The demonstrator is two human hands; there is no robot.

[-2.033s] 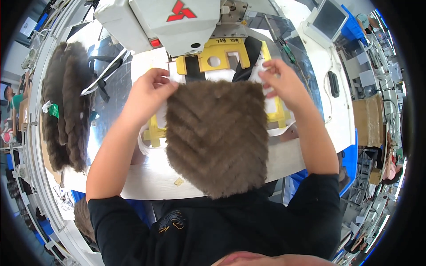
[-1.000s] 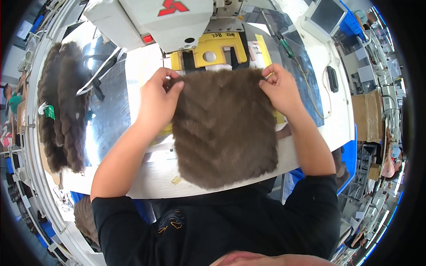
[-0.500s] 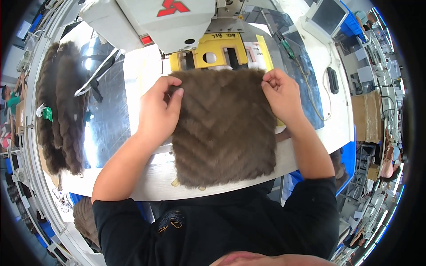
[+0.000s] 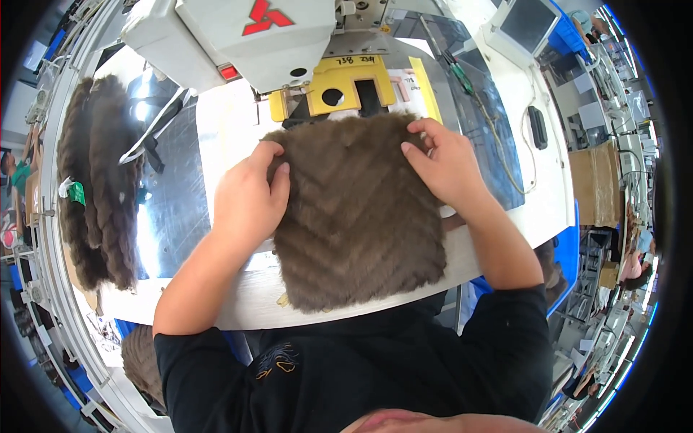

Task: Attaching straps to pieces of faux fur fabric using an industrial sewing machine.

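Observation:
A square brown fur piece (image 4: 357,216) with a chevron pattern lies across the front of the white table, its lower edge near the table's rim. At its upper left corner, my left hand (image 4: 253,191) pinches the edge, fingertips partly sunk in the fur. My right hand (image 4: 449,164) grips the upper right corner between thumb and fingers. Just beyond the fur's upper edge is a yellow template plate (image 4: 355,68) with cut-outs. Over it, to the left, hangs the white head of a sewing machine (image 4: 263,43).
On the left lie several brown fur strips (image 4: 108,180) beside a shiny metal plate (image 4: 177,195) and a black-and-white strap (image 4: 155,130). At right are a green-handled tool (image 4: 460,78) with a cord, a black oblong object (image 4: 538,128) and a screen (image 4: 530,29).
The fur's upper edge has shifted slightly left and tilted, its left corner lower. My left hand has come down a little; my right hand has moved left and further over the fur.

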